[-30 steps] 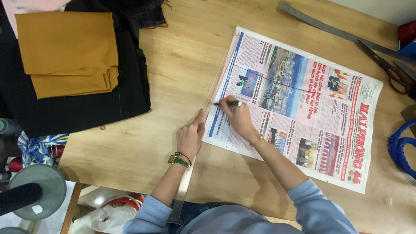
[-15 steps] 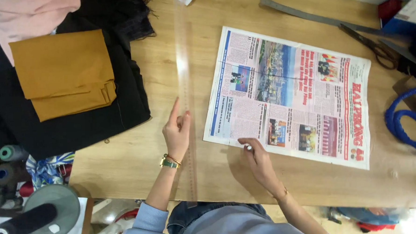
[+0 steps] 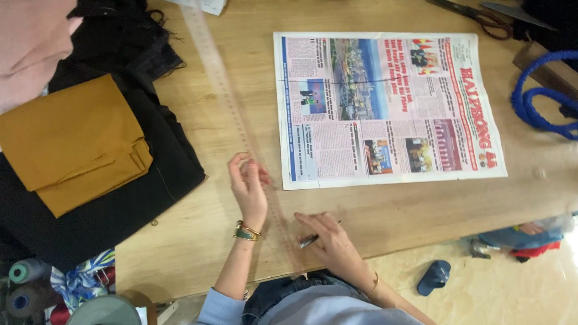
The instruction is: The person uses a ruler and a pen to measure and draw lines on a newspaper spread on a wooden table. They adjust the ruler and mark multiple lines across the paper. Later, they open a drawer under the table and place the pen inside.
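Two hands work near the front edge of a wooden table (image 3: 195, 238), seen from above. Left hand (image 3: 250, 190), wearing a bracelet and watch, has its fingers curled on a long clear ruler (image 3: 231, 100) that runs from the front edge toward the far left corner. Right hand (image 3: 331, 238) rests flat on the table just right of the ruler, fingers closed on a pen (image 3: 309, 241). Newspaper (image 3: 387, 106) lies flat beyond, right of the ruler, a thin line drawn across it. Folded mustard cloth (image 3: 74, 142) sits on black fabric (image 3: 141, 188) at the left edge. Scissors (image 3: 471, 11) lie at the far right.
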